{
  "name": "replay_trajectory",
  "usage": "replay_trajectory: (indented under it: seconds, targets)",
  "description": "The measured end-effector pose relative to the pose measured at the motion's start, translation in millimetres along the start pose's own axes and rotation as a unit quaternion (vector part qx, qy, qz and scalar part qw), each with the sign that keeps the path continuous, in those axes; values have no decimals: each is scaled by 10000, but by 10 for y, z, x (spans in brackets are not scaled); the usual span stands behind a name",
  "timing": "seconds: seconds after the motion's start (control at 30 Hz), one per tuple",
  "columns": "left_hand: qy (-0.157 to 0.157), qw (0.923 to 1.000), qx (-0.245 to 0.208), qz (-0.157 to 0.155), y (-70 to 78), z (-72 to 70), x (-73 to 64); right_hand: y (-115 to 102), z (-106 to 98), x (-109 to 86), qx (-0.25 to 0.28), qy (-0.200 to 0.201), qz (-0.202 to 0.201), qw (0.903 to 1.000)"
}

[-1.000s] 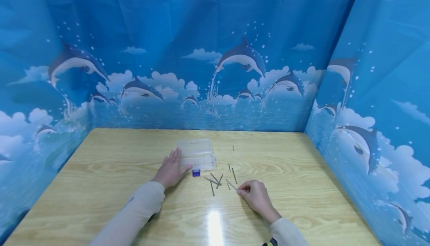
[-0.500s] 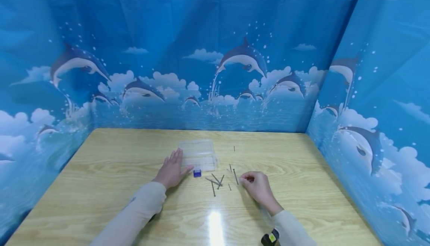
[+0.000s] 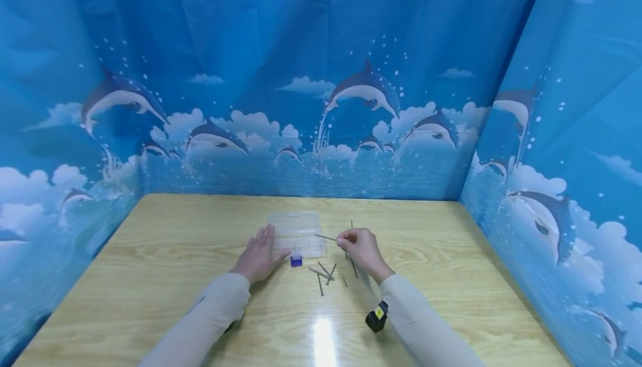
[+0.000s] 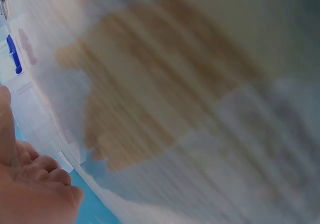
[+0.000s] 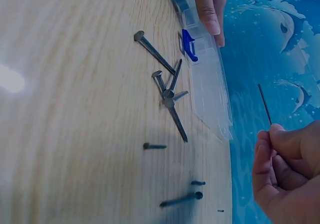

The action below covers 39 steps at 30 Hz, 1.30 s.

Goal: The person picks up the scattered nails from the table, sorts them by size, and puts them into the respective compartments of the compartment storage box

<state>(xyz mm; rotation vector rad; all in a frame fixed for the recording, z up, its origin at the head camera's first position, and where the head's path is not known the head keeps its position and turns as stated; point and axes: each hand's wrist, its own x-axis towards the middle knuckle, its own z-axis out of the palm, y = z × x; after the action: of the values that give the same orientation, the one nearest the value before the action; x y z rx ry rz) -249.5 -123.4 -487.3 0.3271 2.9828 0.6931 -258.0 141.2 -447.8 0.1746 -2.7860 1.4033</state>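
Observation:
A clear plastic box (image 3: 297, 222) with a blue latch (image 3: 296, 261) lies on the table. My left hand (image 3: 258, 254) rests at its left side with straight fingers, the thumb near the latch. Between thumb and fingertips, my right hand (image 3: 362, 249) pinches a nail (image 5: 265, 104), raised beside the box's right side, its free end pointing left over the box. Several more nails (image 5: 156, 53) lie in a loose crossed pile in front of the box. In the right wrist view a short nail (image 5: 155, 146) and a longer nail (image 5: 181, 200) lie apart from the pile.
The wooden table (image 3: 175, 255) carries everything. A blue dolphin-print curtain (image 3: 261, 77) stands along its back and both sides. A black wrist device (image 3: 377, 317) hangs at the right sleeve, close over the tabletop.
My right hand has lifted the nail off the table near the others and carried it forward and left to the box's right side. The left hand has stayed in place.

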Motion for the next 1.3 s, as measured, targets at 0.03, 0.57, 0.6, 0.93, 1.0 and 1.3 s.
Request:
replay_trajectory:
  seconds: [0.03,0.57,0.6,0.93,1.0,1.3]
  targets:
    - [-4,10000,-3,4,-5,9,2,-11,28,37,28,-38,33,10000]
    - [-37,10000,-14,-89,9,32,2,-109,470,410,67,-214,153,9996]
    - [-44,9999,-8,-94,9,30,2,-119,483,419,77,-220,164,9996]
    - [-10,9999,78,-120,2,31,6,-170,602,484,-331,-86,-101,9994]
    - [32,9999,53,-80,3,28,0,-177,624,482,-465,-25,-141,9988]
    - [0,10000,1,-97,17,5,-12,-245,646,448,-776,112,-229,9967]
